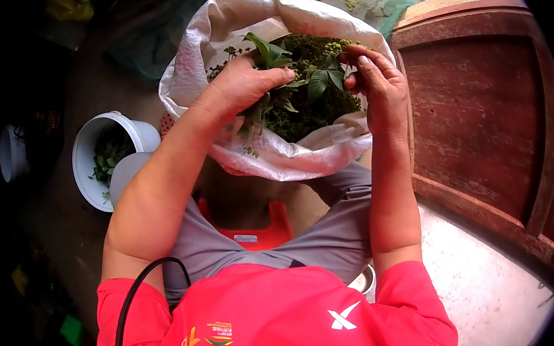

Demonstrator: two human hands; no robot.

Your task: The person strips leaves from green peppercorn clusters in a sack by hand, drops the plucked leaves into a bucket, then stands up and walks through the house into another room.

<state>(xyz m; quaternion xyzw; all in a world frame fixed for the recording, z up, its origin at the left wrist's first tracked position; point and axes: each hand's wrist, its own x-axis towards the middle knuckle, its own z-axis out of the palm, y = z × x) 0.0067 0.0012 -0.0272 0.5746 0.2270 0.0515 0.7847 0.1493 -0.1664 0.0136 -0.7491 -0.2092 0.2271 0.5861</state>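
A white woven sack (183, 70) stands with its mouth rolled back between my knees, holding many clusters of small green berries (308, 116) on thin stems. My left hand (245, 88) is over the left part of the opening, closed around leafy green sprigs (269, 54); its fingertips are hidden under the leaves. At the right rim, my right hand (378, 82) has thumb and fingers pinched together on a berry sprig (344, 65). A dark green compound leaf (319, 83) hangs between the two hands.
A white bucket (80, 164) with loose green leaves inside leans at my left. Behind the sack, green netting (400, 3) carries scattered berry clusters. A brown wooden panel (471, 108) stands close on the right. A red stool (271, 228) shows beneath me.
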